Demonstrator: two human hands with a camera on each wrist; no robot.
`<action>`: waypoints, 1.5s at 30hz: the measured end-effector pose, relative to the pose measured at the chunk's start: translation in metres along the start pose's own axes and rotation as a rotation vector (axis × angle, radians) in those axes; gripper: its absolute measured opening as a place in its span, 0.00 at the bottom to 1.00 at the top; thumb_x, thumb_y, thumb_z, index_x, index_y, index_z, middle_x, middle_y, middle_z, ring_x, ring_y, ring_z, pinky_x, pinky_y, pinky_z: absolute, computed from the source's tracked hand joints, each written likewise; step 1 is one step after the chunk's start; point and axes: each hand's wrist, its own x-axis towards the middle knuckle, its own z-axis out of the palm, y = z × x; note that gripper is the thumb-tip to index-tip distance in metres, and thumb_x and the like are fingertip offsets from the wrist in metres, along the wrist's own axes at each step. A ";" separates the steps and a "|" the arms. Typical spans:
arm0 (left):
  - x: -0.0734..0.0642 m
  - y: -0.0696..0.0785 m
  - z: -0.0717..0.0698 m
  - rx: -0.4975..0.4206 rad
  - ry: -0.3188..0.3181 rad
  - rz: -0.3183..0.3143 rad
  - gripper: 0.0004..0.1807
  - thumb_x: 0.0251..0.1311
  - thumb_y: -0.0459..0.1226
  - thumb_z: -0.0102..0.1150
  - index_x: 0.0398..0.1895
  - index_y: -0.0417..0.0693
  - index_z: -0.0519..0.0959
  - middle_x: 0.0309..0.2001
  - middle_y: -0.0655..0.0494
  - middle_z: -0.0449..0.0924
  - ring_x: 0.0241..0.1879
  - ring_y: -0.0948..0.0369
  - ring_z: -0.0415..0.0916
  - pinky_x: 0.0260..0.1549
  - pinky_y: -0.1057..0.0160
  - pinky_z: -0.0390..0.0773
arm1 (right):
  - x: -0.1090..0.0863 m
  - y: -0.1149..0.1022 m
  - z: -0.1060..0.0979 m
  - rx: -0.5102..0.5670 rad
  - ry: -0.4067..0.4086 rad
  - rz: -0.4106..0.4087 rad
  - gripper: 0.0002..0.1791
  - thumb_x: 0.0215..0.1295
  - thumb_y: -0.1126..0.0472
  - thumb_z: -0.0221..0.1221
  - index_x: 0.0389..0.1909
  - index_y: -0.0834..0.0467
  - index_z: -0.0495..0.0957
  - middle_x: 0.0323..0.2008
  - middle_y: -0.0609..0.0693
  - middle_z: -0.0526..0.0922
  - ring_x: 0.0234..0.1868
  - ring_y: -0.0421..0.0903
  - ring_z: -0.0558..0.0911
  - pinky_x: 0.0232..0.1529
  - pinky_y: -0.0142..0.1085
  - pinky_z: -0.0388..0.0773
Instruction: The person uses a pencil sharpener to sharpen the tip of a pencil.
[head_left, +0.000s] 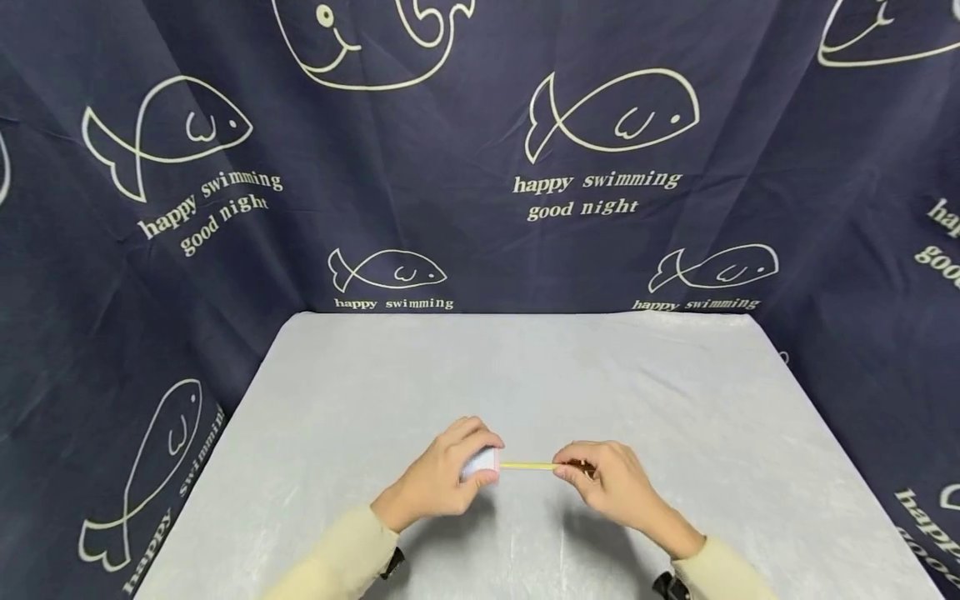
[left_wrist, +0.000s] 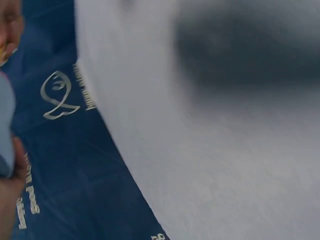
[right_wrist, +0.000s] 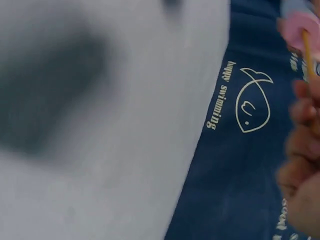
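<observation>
From my distant post I saw both hands raised above the pale grey table (head_left: 525, 358), near its front part. The left hand (head_left: 442, 477) was curled round a small pale blue object (head_left: 480, 461), with the thumb on the near side and the fingers over the far side. These fingers stood in my way, so I could see only a part of this object and its pink end (right_wrist: 293, 31). The right hand (head_left: 611, 482) pinched a thin yellow stick (head_left: 528, 466) between thumb and fingers. The stick ran almost level between the two hands, and its one tip met the pink end; how deep it went inside, I could not tell. Something dark brown (head_left: 581, 467) showed within the right hand, partly covered, and I could not recognise it. Pale sleeves (head_left: 333, 554) covered the forearms, and a black wrist piece (head_left: 392, 563) was visible beside each of them. Behind the table and along its two sides hung a dark blue curtain (head_left: 480, 167) with outlined fish (head_left: 615, 110) and printed words. The left wrist view helped me little: the hand was cut by its edge, and a blurred dark patch (left_wrist: 255, 55) covered much of the upper right
</observation>
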 end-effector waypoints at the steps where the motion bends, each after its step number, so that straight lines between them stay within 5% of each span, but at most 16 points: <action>1: -0.002 -0.001 0.003 0.061 0.016 0.063 0.13 0.65 0.42 0.54 0.45 0.43 0.76 0.39 0.54 0.74 0.36 0.63 0.71 0.36 0.72 0.74 | 0.000 0.000 -0.002 0.066 -0.064 0.086 0.03 0.59 0.61 0.63 0.28 0.49 0.83 0.16 0.36 0.73 0.16 0.25 0.61 0.15 0.21 0.59; 4: -0.006 -0.002 0.010 0.242 0.070 0.235 0.18 0.70 0.47 0.44 0.45 0.42 0.76 0.39 0.53 0.74 0.37 0.62 0.71 0.38 0.71 0.74 | 0.001 0.003 -0.006 0.230 -0.208 0.254 0.04 0.60 0.61 0.62 0.27 0.52 0.83 0.14 0.38 0.70 0.15 0.27 0.62 0.15 0.24 0.59; 8: -0.007 -0.003 0.015 0.434 0.156 0.405 0.22 0.72 0.48 0.36 0.42 0.42 0.77 0.36 0.52 0.74 0.36 0.60 0.72 0.39 0.67 0.76 | 0.004 0.009 -0.007 0.339 -0.291 0.284 0.06 0.62 0.62 0.60 0.27 0.56 0.83 0.15 0.37 0.69 0.16 0.27 0.61 0.15 0.24 0.57; 11: -0.005 -0.005 0.014 0.496 0.185 0.467 0.23 0.73 0.48 0.35 0.41 0.42 0.77 0.34 0.53 0.75 0.34 0.59 0.73 0.39 0.66 0.77 | 0.003 0.011 -0.005 0.351 -0.308 0.290 0.07 0.64 0.61 0.59 0.28 0.57 0.83 0.15 0.36 0.67 0.15 0.27 0.60 0.15 0.24 0.56; 14: -0.004 -0.008 0.011 0.484 0.171 0.458 0.22 0.73 0.48 0.36 0.42 0.42 0.77 0.35 0.53 0.75 0.35 0.59 0.73 0.38 0.66 0.77 | 0.001 0.010 -0.001 0.296 -0.266 0.309 0.07 0.65 0.59 0.58 0.29 0.55 0.83 0.14 0.37 0.67 0.15 0.28 0.61 0.14 0.25 0.57; 19: -0.001 -0.009 0.002 0.329 0.124 0.287 0.18 0.69 0.46 0.48 0.45 0.40 0.78 0.38 0.52 0.76 0.37 0.61 0.73 0.39 0.68 0.76 | -0.005 0.007 0.012 0.057 -0.023 0.176 0.04 0.57 0.62 0.65 0.33 0.50 0.81 0.20 0.36 0.75 0.17 0.27 0.63 0.16 0.25 0.61; 22: 0.001 -0.006 -0.003 0.182 0.127 0.097 0.17 0.60 0.42 0.61 0.47 0.40 0.80 0.39 0.52 0.77 0.39 0.61 0.74 0.38 0.69 0.76 | -0.006 0.009 0.018 -0.137 0.183 -0.002 0.09 0.53 0.63 0.67 0.34 0.49 0.80 0.25 0.36 0.79 0.21 0.28 0.68 0.20 0.24 0.64; 25: 0.003 -0.003 -0.005 0.022 0.126 -0.111 0.16 0.55 0.37 0.65 0.47 0.41 0.81 0.38 0.53 0.79 0.38 0.62 0.75 0.37 0.69 0.77 | -0.002 0.013 0.020 -0.316 0.362 -0.183 0.02 0.62 0.59 0.61 0.34 0.52 0.81 0.26 0.39 0.81 0.22 0.34 0.72 0.24 0.25 0.65; 28: 0.008 0.001 -0.008 -0.135 0.093 -0.300 0.13 0.57 0.35 0.64 0.46 0.45 0.82 0.38 0.55 0.81 0.39 0.61 0.78 0.40 0.65 0.77 | 0.002 0.016 0.020 -0.461 0.490 -0.346 0.14 0.70 0.55 0.52 0.32 0.56 0.83 0.26 0.43 0.82 0.22 0.39 0.75 0.25 0.30 0.66; 31: 0.012 0.004 -0.013 -0.261 0.037 -0.439 0.10 0.60 0.37 0.61 0.44 0.48 0.83 0.40 0.57 0.82 0.43 0.58 0.79 0.47 0.59 0.76 | 0.003 0.018 0.021 -0.499 0.560 -0.436 0.17 0.71 0.55 0.51 0.29 0.58 0.83 0.24 0.46 0.82 0.21 0.41 0.75 0.24 0.31 0.65; 34: 0.013 0.007 -0.014 -0.294 -0.012 -0.468 0.09 0.61 0.38 0.60 0.44 0.49 0.82 0.41 0.55 0.82 0.44 0.57 0.78 0.48 0.58 0.75 | 0.003 0.017 0.022 -0.416 0.570 -0.426 0.17 0.69 0.53 0.54 0.26 0.57 0.83 0.22 0.44 0.81 0.19 0.38 0.72 0.22 0.27 0.62; 39: 0.007 0.006 -0.006 -0.163 0.044 -0.265 0.13 0.57 0.36 0.63 0.46 0.45 0.80 0.39 0.54 0.78 0.37 0.63 0.72 0.36 0.67 0.75 | 0.001 0.012 0.020 -0.273 0.497 -0.307 0.10 0.62 0.52 0.61 0.26 0.52 0.83 0.19 0.38 0.78 0.17 0.32 0.67 0.18 0.20 0.60; 42: 0.000 0.003 0.000 0.023 0.100 -0.035 0.14 0.60 0.39 0.60 0.47 0.41 0.78 0.40 0.54 0.76 0.39 0.63 0.70 0.37 0.70 0.74 | -0.001 0.007 0.016 -0.167 0.348 -0.134 0.03 0.55 0.57 0.66 0.25 0.47 0.82 0.18 0.34 0.76 0.16 0.27 0.63 0.16 0.19 0.58; 45: -0.005 -0.002 0.007 0.278 0.146 0.232 0.16 0.69 0.44 0.49 0.46 0.39 0.77 0.40 0.52 0.76 0.40 0.59 0.71 0.41 0.67 0.75 | -0.003 0.004 0.012 0.054 0.102 0.118 0.05 0.53 0.61 0.67 0.24 0.46 0.82 0.15 0.34 0.71 0.15 0.26 0.60 0.14 0.21 0.56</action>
